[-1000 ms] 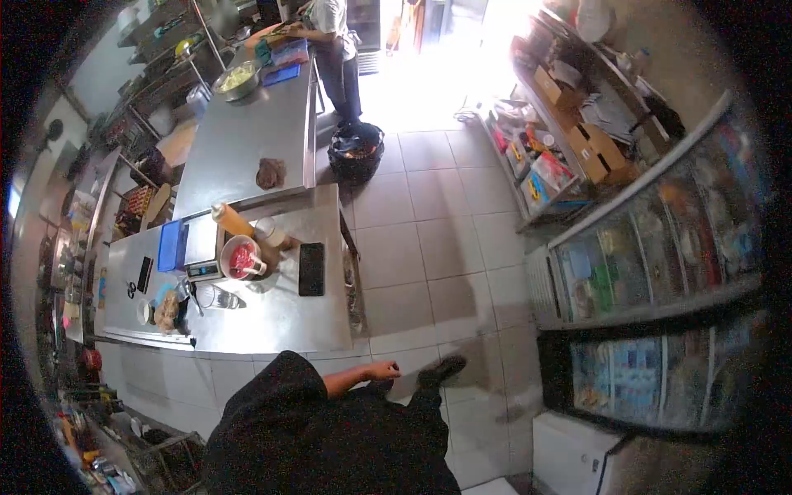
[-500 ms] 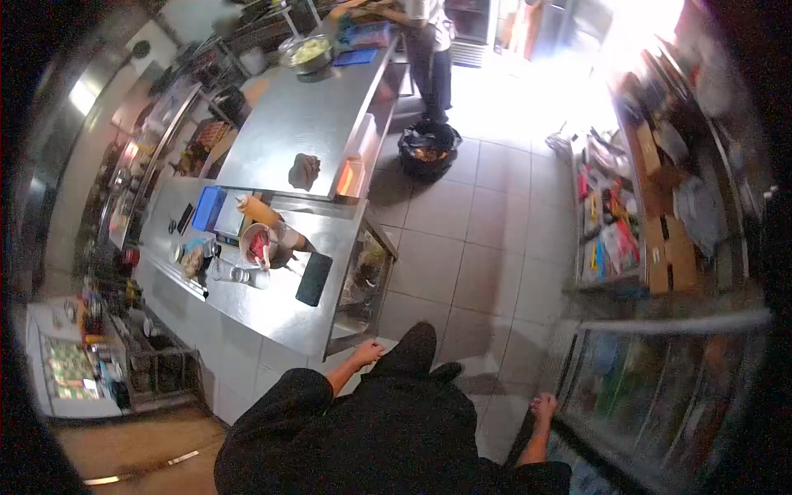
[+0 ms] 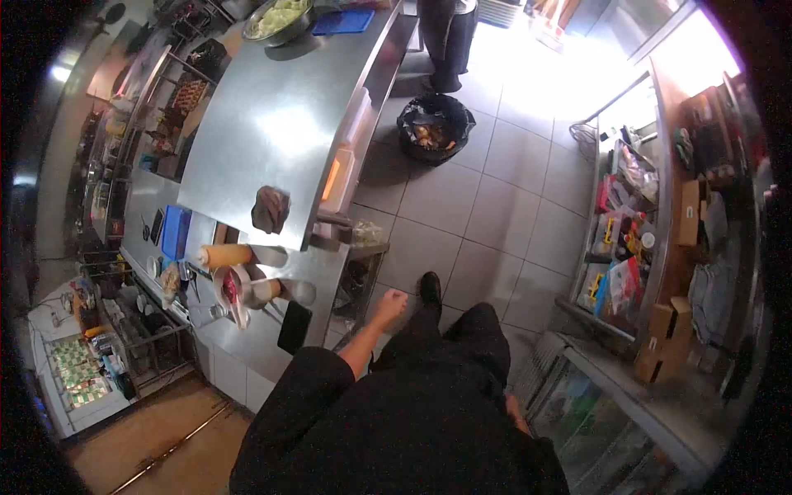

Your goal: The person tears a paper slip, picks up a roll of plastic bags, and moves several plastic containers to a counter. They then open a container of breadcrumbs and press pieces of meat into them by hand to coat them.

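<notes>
Grey floor tiles (image 3: 511, 194) run beside the steel table (image 3: 326, 274), where a black phone (image 3: 294, 327) lies near the edge; the left hand (image 3: 390, 309) nearby has loosely curled, part-open fingers, nothing visible in them; the right hand (image 3: 517, 414) is mostly hidden, its fingers impossible to judge

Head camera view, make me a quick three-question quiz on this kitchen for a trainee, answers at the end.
1. Multiple choice: what lies beside the metal bowl on the steel table?
a) a red kettle
b) a flat blue item
c) an open laptop
2. True or false: the left hand is gripping a squeeze bottle.
3. Fill in: the floor bin is lined with a ____ bag.

Key: 1 b; 2 false; 3 black
</notes>
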